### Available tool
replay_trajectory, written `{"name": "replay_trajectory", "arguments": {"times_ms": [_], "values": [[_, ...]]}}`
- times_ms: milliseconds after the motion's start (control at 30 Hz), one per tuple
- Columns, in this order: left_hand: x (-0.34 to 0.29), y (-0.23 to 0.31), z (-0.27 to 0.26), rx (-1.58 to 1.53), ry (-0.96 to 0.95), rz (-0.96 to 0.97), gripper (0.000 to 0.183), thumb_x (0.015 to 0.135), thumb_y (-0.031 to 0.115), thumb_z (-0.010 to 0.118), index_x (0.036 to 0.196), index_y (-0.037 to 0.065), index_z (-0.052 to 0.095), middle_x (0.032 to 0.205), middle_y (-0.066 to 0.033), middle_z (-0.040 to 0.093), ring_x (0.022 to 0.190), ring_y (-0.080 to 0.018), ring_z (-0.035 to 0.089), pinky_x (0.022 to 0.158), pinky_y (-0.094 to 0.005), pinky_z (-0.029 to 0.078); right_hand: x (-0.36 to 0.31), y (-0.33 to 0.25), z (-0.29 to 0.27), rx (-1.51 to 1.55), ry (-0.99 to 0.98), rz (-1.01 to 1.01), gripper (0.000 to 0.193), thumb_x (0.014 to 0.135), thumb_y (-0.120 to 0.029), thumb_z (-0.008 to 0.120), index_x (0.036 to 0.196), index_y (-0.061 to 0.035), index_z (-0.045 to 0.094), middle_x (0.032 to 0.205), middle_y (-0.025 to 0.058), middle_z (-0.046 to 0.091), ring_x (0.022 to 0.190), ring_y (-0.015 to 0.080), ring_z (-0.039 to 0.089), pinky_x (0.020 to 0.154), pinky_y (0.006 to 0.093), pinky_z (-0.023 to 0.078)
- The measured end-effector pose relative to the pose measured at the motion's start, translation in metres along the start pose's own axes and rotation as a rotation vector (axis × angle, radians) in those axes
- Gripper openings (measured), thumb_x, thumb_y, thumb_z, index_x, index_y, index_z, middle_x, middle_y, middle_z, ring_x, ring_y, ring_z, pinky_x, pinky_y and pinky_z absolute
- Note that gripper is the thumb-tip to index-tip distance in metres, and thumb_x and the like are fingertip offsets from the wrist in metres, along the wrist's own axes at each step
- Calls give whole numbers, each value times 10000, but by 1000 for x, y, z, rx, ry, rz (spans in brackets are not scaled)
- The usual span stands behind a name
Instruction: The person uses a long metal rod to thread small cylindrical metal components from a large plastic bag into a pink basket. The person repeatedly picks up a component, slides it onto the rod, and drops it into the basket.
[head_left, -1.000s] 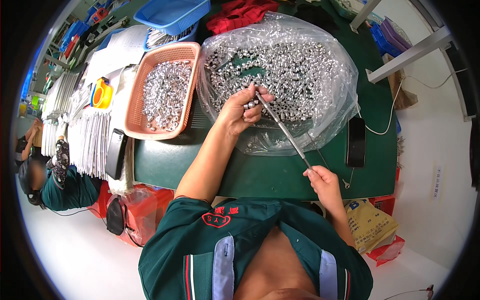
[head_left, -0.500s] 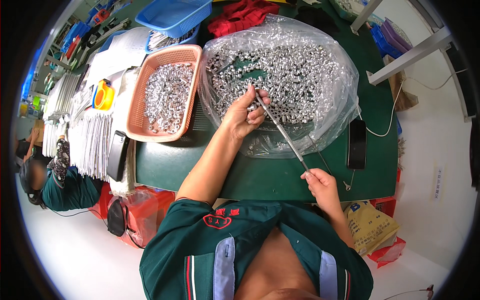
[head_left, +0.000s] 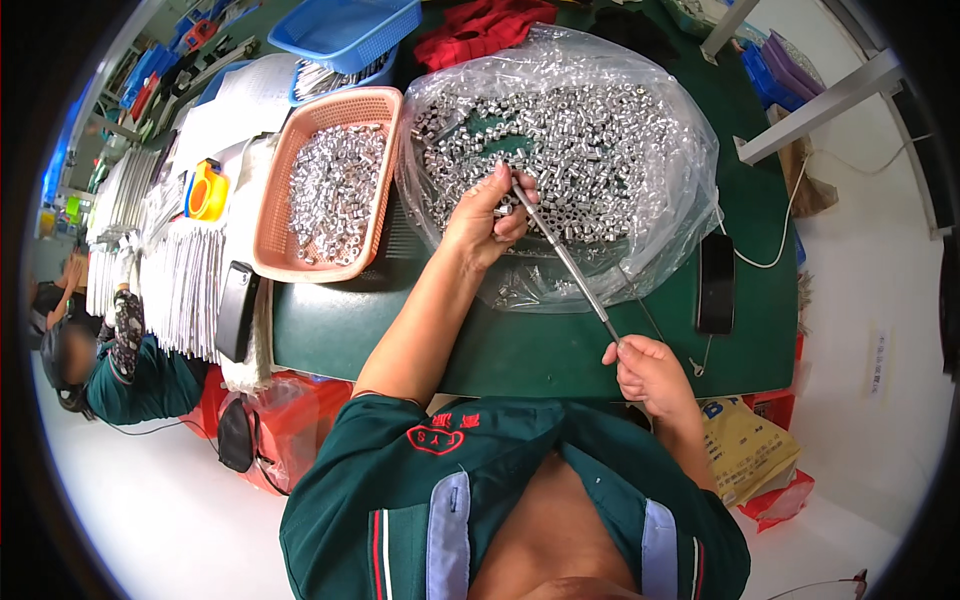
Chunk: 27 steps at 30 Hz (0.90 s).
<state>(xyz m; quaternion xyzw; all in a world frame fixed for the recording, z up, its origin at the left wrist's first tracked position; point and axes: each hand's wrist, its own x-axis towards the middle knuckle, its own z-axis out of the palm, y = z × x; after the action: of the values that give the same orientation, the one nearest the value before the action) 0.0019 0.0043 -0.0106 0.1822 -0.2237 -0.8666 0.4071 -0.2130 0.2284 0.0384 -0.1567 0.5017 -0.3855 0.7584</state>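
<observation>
A thin metal rod point(head_left: 574, 268) runs slantwise between my two hands, with a thicker bright sleeve over part of its length. My left hand point(head_left: 482, 218) is closed around its far upper end, thumb extended, and a small silvery metal sleeve point(head_left: 503, 210) shows at its curled fingers. The near end is pinched in my right hand point(head_left: 652, 374), close to the table's front edge. Beneath the left hand and rod lies a wide clear plastic bag point(head_left: 672, 215), spread open and filled with many small silvery sleeves point(head_left: 590, 150).
Left of the bag stands an orange basket point(head_left: 268, 235) of similar sleeves. Blue baskets point(head_left: 345, 45) and red cloth point(head_left: 480, 30) lie behind. A phone point(head_left: 715, 285) rests at right, another point(head_left: 236, 312) at left beside stacked rods point(head_left: 185, 290). A co-worker point(head_left: 140, 375) sits far left.
Both hands and the rod have hardly moved. A small metal sleeve at my left fingers shows more plainly now.
</observation>
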Motion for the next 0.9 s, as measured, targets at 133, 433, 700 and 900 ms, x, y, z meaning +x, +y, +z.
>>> {"name": "replay_trajectory", "arguments": {"times_ms": [133, 433, 700, 900], "values": [[0, -5, 7, 81, 101, 30, 413, 953, 420, 470, 984, 16, 552, 849, -87, 587, 420, -54, 341, 383, -186, 264, 4, 10, 4, -334, 179, -225, 202, 943, -191, 520, 891, -17, 609, 548, -61, 381, 470, 29, 330, 424, 189, 254], [3, -6, -2, -173, 51, 7, 391, 964, 367, 474, 984, -18, 540, 856, -128, 587, 410, -67, 352, 369, -195, 282, 10, 9, 9, -38, 25, -51, 209, 960, -196, 505, 921, -1, 569, 550, -94, 298, 439, -9, 214, 394, 174, 163], [2, -2, 1, -225, 21, -48, 381, 974, 320, 454, 1056, -46, 523, 885, -135, 578, 428, -64, 353, 379, -189, 289, 16, 15, 1, -56, 24, -105, 206, 956, -192, 506, 908, 0, 566, 557, -94, 311, 440, -9, 221, 396, 174, 159], [2, -4, 0, -280, 62, -72, 281, 942, 238, 508, 1006, -33, 538, 886, -138, 576, 429, -63, 352, 374, -197, 280, 13, 15, 3, -95, 79, -126, 200, 950, -185, 514, 895, -3, 573, 563, -94, 322, 448, -11, 234, 401, 170, 165]]}}
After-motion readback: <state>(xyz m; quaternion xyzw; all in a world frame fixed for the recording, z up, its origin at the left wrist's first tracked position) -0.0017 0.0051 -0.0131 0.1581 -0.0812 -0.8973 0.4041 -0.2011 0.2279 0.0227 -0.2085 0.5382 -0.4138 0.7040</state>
